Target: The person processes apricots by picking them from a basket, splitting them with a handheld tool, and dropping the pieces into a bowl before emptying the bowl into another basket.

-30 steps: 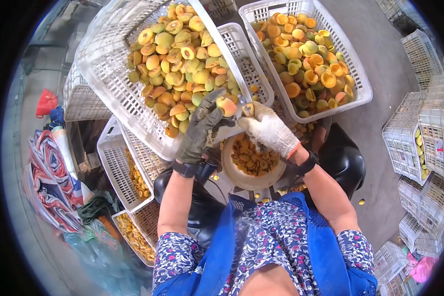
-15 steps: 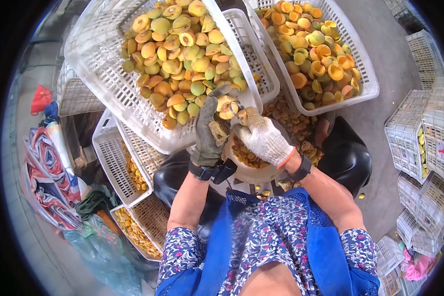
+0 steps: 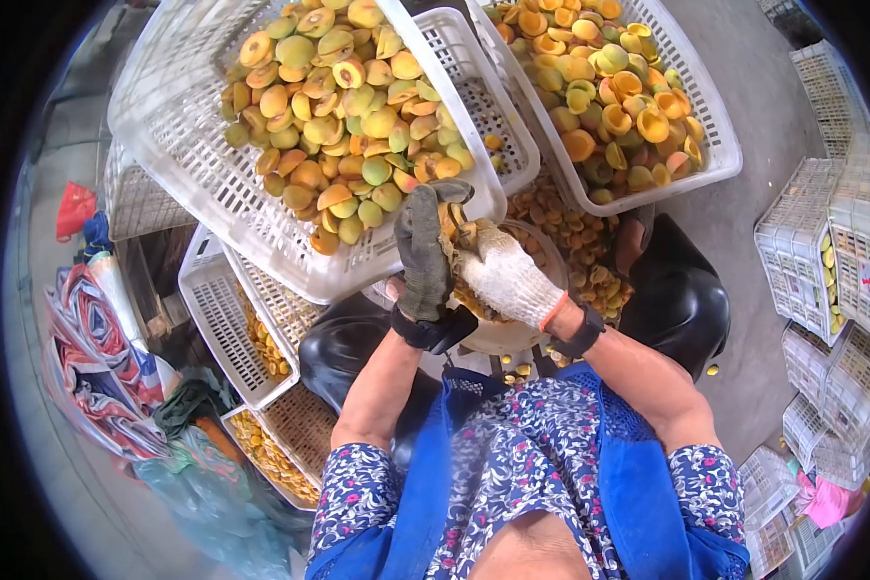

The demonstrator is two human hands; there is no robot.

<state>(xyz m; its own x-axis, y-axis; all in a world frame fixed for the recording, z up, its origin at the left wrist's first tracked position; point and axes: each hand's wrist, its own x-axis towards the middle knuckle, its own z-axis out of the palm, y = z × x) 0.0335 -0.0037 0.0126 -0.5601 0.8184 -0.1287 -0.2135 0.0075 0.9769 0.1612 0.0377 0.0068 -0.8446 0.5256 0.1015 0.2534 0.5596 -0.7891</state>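
My left hand, in a dark grey-green glove, is closed around a halved yellow peach, mostly covered by its fingers. In a whitish knit glove, my right hand grips a small metal pitting tool pressed against the fruit; only a bit of the tool shows. Beneath both hands stands a pale round bucket with brownish scraps inside. A tilted white crate of peach halves, several with stones in them, lies beyond my left hand. Hollowed halves fill another white crate at the upper right.
Scraps and stones are heaped beyond the bucket. White crates with yellow pieces stand on the left, near striped sheeting and clear plastic. Stacked crates line the right side.
The peach half has turned from its cut face showing to mostly hidden between my hands. My left hand has tilted upright and shifted slightly right, and the tool now meets the fruit closely.
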